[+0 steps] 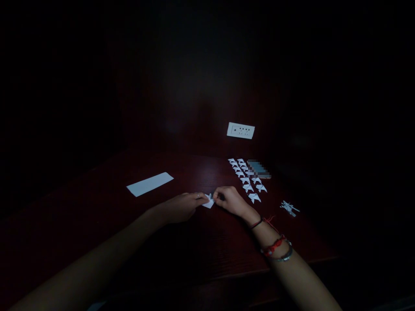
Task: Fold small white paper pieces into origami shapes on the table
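Observation:
A small piece of folded white paper (209, 204) lies on the dark red table between my hands, with a narrow flap standing up from it. My left hand (184, 207) comes in from the left, its fingertips closed on the paper's left side. From the right, my right hand (231, 201) has its fingers curled in a pinch at the paper's right edge. Rows of small folded white paper pieces (247, 188) with pointed ends lie right of my right hand.
A long white paper strip (150, 184) lies at the left. Behind the folded pieces is a flat, blurred rectangular object (259, 168). Thin white paper scraps (289, 208) are heaped at the right. A white socket panel (240, 130) is on the back wall. The surroundings are very dark.

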`<state>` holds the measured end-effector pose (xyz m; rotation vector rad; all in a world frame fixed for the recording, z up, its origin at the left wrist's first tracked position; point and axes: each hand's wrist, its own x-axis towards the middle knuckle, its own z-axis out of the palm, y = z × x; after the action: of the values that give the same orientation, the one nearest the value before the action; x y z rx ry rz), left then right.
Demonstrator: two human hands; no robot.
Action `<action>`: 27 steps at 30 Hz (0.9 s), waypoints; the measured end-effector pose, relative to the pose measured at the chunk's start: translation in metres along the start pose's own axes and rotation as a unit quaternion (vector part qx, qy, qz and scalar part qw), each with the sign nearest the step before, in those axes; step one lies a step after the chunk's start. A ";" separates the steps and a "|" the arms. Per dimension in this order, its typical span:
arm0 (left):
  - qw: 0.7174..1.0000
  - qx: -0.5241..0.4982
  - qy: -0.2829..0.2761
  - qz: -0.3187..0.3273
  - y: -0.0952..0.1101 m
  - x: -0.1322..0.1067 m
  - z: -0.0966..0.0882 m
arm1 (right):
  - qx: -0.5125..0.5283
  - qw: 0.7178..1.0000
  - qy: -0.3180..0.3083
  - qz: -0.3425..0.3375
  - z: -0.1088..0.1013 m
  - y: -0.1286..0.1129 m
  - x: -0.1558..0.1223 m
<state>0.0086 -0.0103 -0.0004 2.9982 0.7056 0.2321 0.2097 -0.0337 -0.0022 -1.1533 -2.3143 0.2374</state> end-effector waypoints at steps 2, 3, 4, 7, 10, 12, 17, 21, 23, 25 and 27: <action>1.000 0.000 0.001 -0.002 0.001 0.000 -0.001 | 0.013 1.000 0.000 0.003 -0.001 -0.002 0.000; 1.000 0.001 0.001 -0.002 0.001 0.001 -0.001 | 0.016 1.000 -0.002 0.004 -0.001 -0.004 -0.001; 1.000 0.002 0.001 -0.003 0.001 0.001 0.000 | 0.016 1.000 -0.005 0.005 -0.002 -0.005 -0.001; 1.000 0.005 0.003 -0.005 0.000 0.002 0.002 | -0.010 1.000 -0.018 0.006 -0.003 -0.007 -0.001; 1.000 0.006 0.008 -0.007 -0.002 0.001 0.003 | -0.041 0.999 -0.032 0.001 -0.003 -0.008 -0.002; 1.000 0.008 0.009 -0.004 -0.002 0.001 0.004 | -0.056 0.998 -0.037 -0.009 -0.004 -0.009 -0.002; 1.000 0.014 0.007 -0.014 0.001 0.001 0.003 | -0.078 0.996 -0.044 -0.028 -0.005 -0.010 -0.002; 0.999 0.018 0.005 -0.034 0.004 0.002 0.003 | -0.081 0.995 -0.051 -0.026 -0.007 -0.011 -0.003; 0.999 0.025 0.006 -0.031 0.004 0.002 0.003 | -0.080 0.995 -0.052 -0.026 -0.007 -0.012 -0.003; 0.999 0.030 0.008 -0.023 0.005 0.002 0.004 | -0.079 0.995 -0.051 -0.026 -0.007 -0.012 -0.003; 0.999 0.033 0.011 -0.021 0.004 0.002 0.005 | -0.077 0.995 -0.052 -0.027 -0.007 -0.011 -0.003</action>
<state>0.0130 -0.0132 -0.0047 3.0428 0.7931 0.2450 0.2076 -0.0435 0.0070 -1.1757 -2.4883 0.1033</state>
